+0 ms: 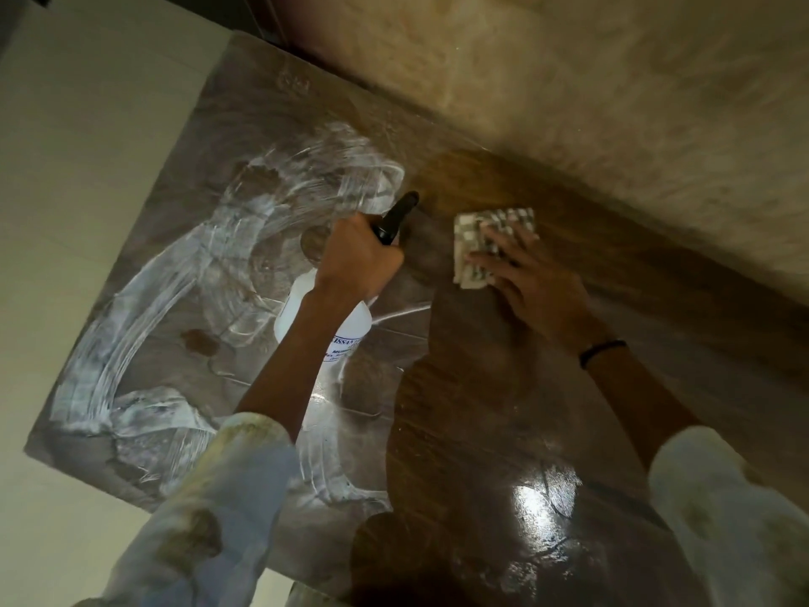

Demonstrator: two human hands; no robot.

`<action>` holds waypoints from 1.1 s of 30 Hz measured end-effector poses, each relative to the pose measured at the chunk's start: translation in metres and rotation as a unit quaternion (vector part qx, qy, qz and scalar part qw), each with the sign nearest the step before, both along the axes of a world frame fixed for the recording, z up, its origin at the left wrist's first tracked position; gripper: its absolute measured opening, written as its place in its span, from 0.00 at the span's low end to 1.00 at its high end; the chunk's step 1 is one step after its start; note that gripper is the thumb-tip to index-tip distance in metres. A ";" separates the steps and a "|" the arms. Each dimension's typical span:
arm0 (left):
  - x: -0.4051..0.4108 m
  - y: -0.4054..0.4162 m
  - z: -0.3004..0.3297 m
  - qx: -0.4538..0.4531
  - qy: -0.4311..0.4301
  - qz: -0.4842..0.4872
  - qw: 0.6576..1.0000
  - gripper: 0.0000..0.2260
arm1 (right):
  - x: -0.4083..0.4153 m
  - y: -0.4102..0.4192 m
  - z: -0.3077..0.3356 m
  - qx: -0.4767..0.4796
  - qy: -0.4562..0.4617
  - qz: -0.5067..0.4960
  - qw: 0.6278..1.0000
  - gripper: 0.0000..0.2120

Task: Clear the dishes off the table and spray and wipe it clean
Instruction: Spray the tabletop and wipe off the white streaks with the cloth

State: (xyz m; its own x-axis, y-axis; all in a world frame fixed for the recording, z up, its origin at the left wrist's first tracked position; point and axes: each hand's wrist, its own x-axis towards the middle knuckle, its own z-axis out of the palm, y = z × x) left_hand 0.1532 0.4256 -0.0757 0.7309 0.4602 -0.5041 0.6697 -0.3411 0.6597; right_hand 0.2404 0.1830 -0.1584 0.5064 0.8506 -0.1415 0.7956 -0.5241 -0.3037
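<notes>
My left hand (361, 256) grips the neck of a white spray bottle (326, 326) with a black trigger head (396, 216), held above the middle of the dark wooden table (481, 409). My right hand (529, 278) lies flat with straight fingers on a folded checked cloth (477, 232), pressing it onto the table near the wall side. White foamy smears (144, 317) streak the left half of the table top. No dishes show on the table.
A beige stone-look wall (613, 102) runs along the table's far edge. Pale floor (65, 168) lies beyond the table's left edge. A bright light glare (532, 503) reflects off the wet near part of the table.
</notes>
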 end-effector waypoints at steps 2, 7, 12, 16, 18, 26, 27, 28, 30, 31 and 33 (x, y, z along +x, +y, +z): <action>0.000 0.005 0.002 0.010 0.002 0.000 1.000 0.03 | 0.020 0.007 0.002 -0.020 -0.004 -0.055 0.998 0.20; 0.002 0.016 0.002 -0.005 -0.008 0.011 1.000 0.13 | 0.040 0.092 0.001 -0.004 -0.017 -0.142 0.990 0.20; 0.005 0.025 -0.003 0.000 0.010 0.019 1.000 0.07 | 0.004 0.118 0.002 0.003 -0.022 0.010 1.000 0.20; 0.006 0.034 0.000 0.009 0.004 0.022 1.000 0.08 | 0.000 0.067 0.003 -0.008 -0.011 0.074 0.997 0.21; 0.007 0.038 0.000 0.013 0.000 0.032 0.999 0.10 | 0.012 0.055 0.007 -0.025 -0.013 0.043 0.999 0.21; 0.009 0.064 0.003 0.028 0.009 0.046 0.999 0.01 | 0.052 0.122 0.003 -0.031 -0.007 -0.088 0.996 0.20; 0.008 0.067 0.004 0.030 0.010 0.051 0.998 0.02 | 0.052 0.138 0.003 -0.032 -0.002 -0.098 0.995 0.21; 0.007 0.070 0.004 0.029 0.010 0.055 0.998 0.02 | 0.052 0.154 0.002 -0.030 0.000 -0.102 0.994 0.21; 0.003 0.075 0.004 0.023 0.006 0.063 0.998 0.02 | 0.044 0.189 0.003 -0.014 0.000 -0.090 0.996 0.23; 0.001 0.077 0.004 0.019 0.007 0.066 0.998 0.03 | 0.039 0.205 0.003 -0.010 0.000 -0.078 0.997 0.24; -0.005 0.080 0.001 0.013 0.006 0.071 0.997 0.05 | 0.026 0.228 0.001 -0.024 0.001 -0.043 0.999 0.25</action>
